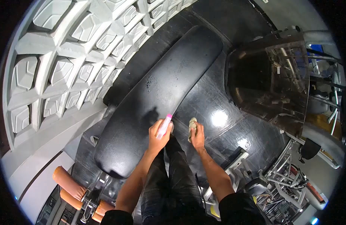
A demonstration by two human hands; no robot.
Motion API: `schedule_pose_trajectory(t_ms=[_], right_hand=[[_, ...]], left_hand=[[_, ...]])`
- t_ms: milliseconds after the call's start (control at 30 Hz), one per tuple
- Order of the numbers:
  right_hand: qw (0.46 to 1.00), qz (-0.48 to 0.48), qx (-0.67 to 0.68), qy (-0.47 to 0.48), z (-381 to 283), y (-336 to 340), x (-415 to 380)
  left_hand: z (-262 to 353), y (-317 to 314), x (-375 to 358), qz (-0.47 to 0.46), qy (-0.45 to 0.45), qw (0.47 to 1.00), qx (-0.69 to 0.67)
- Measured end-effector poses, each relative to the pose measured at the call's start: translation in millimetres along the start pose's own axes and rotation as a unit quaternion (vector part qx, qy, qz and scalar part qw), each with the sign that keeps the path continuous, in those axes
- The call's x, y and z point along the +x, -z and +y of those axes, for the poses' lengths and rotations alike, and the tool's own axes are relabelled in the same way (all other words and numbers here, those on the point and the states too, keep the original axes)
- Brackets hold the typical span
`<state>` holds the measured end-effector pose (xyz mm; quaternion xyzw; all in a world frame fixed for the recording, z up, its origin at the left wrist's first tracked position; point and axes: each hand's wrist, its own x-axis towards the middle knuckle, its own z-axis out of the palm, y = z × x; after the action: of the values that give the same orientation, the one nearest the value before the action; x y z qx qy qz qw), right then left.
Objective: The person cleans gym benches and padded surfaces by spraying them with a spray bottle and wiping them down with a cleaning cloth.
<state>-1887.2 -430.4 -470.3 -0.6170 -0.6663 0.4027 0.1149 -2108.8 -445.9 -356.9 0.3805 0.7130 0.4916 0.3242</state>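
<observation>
My left hand (156,135) is closed around a small pale spray bottle (163,129) with a bright pink top, held over the near right edge of a long black padded bench (131,112). Dark wet droplets (149,81) dot the middle of the pad, and finer ones lie farther up. To the right of the bench, my right hand (197,138) grips a bunched, pale greenish cloth (192,126). The cloth is above the dark floor, apart from the pad. Part of it is hidden by my fingers.
A white lattice wall (60,48) runs along the left. Orange foam rollers (69,178) stick out at lower left. On the right are a dark transparent panel (270,82) and metal gym frames (289,180). Shiny black flooring (221,101) lies beside the bench.
</observation>
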Motion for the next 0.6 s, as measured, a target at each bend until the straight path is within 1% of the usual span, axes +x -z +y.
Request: schedule_pose_trajectory(t_ms=[33,67,100,167,200,233,300,333,367,400,433,500,567,600], right_hand=[[1.000,0.013,0.016,0.014,-4,-3,7],[0.999,0.020,0.032,0.023,-9,-8,16],[0.999,0.017,0.032,0.023,-17,-13,24],[0.997,0.041,0.025,0.066,-39,-20,36],[0.994,0.032,0.024,0.104,-50,-24,39],[0.992,-0.006,0.021,0.121,-56,-31,40],[0.974,-0.082,-0.035,0.209,-69,-42,35],[0.974,-0.084,-0.035,0.209,-72,-41,38],[0.944,-0.147,-0.076,0.286,-74,-41,44],[0.902,-0.208,-0.116,0.359,-76,-40,51],[0.903,-0.208,-0.115,0.359,-76,-38,63],[0.914,-0.200,-0.213,0.280,-68,-27,98],[0.929,-0.115,-0.237,0.262,-45,-29,126],[0.928,-0.118,-0.236,0.261,-49,-32,124]], left_hand=[[-5,4,-8,0.019,0.010,1.000,0.006],[-11,10,-15,0.021,0.037,0.999,0.014],[-13,16,-21,0.023,0.039,0.999,0.015],[-16,27,-32,0.046,0.064,0.993,0.091],[-24,31,-40,0.058,0.105,0.991,0.062],[-32,35,-47,0.058,0.108,0.991,0.061],[-44,42,-55,0.073,0.122,0.988,0.066],[-47,46,-58,0.067,0.152,0.985,0.049],[-50,49,-61,0.067,0.153,0.985,0.049],[-51,52,-61,0.066,0.146,0.986,0.055],[-52,54,-60,0.066,0.139,0.986,0.061],[-56,57,-59,0.067,0.146,0.986,0.048],[-56,60,-55,0.069,0.154,0.985,0.036],[-52,61,-50,0.069,0.144,0.986,0.043]])
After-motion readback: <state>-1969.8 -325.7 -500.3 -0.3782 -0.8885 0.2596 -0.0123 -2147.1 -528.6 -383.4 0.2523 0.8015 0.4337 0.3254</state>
